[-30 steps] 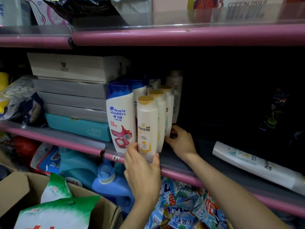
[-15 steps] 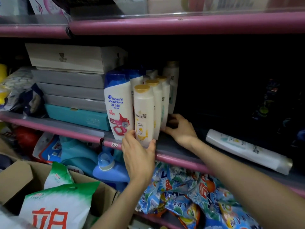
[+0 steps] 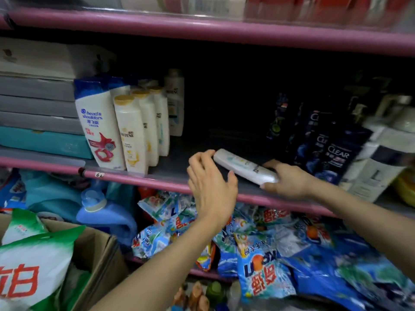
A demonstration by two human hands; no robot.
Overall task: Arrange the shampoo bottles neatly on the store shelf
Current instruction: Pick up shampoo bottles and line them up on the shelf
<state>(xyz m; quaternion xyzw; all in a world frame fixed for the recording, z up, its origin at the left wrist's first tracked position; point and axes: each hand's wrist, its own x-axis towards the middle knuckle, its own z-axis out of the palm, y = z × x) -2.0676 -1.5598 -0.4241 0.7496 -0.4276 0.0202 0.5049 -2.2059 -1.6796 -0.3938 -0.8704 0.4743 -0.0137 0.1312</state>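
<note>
Labels: Head & Shoulders bottle (image 3: 98, 124), Pantene row (image 3: 131, 133), Clear bottles (image 3: 336, 157) | lying Pantene bottle (image 3: 244, 167) flat on shelf (image 3: 170, 163) | right hand (image 3: 289, 181) grips its base | left hand (image 3: 211, 185) spread, empty, at its cap

Left hand (image 3: 211, 185) reaches forward, fingers spread and loosely straight, while the right hand (image 3: 289, 180) is curled, gripping, both forearms bare and outstretched.

On the shelf (image 3: 170, 173), bare floor lies between the upright Pantene row (image 3: 143, 131) on the left and the dark Clear bottles (image 3: 323, 142) on the right (a lying white bottle (image 3: 244, 167) crosses it).
</note>
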